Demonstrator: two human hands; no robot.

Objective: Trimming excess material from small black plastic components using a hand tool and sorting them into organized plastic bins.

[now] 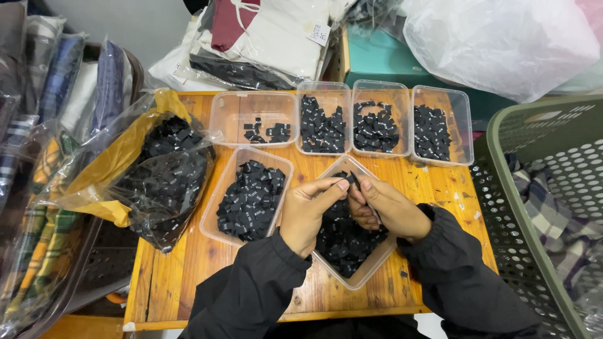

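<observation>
black labels (251, 199) in tubs, bagged labels (166, 169)

Head view, steeply down, fairly close

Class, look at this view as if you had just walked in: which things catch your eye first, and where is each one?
First, the left hand and right hand meet at centre, pinching a small black label over a clear tub of such labels. Behind them, four clear tubs of black labels line the far edge of the wooden table. At left, an open plastic bag spills more labels.
</observation>
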